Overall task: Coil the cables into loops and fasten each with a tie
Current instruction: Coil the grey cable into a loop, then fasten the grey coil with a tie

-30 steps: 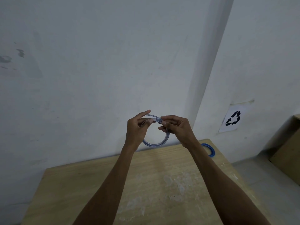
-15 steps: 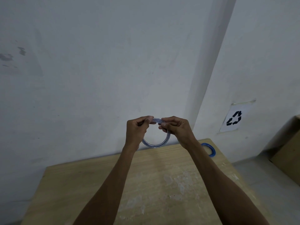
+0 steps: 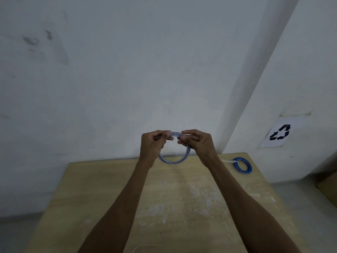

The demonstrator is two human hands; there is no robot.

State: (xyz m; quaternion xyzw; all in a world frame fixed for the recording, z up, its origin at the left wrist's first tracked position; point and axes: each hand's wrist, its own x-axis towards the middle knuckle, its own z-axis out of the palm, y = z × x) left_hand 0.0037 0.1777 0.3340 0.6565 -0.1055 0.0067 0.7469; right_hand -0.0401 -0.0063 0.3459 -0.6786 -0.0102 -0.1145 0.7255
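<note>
A clear, blue-tinted cable coil point(image 3: 173, 161) hangs as a round loop above the far edge of the wooden table point(image 3: 109, 189). My left hand point(image 3: 152, 145) pinches the top left of the loop with curled fingers. My right hand point(image 3: 197, 143) pinches the top right, thumb and fingers closed on the strands. The two hands almost meet at the top of the coil. A blue cable coil point(image 3: 243, 165) with a white tie lies flat at the table's far right corner.
A white wall stands directly behind the table. A paper sheet with a recycling symbol point(image 3: 280, 133) hangs on the right wall. A thin white tie point(image 3: 145, 247) lies at the table's near edge. A cardboard box point(image 3: 328, 187) sits on the floor at right.
My left index finger, straight a second ago, has curled onto the coil. Both hands have drawn closer at the top of the loop. The coil keeps its place.
</note>
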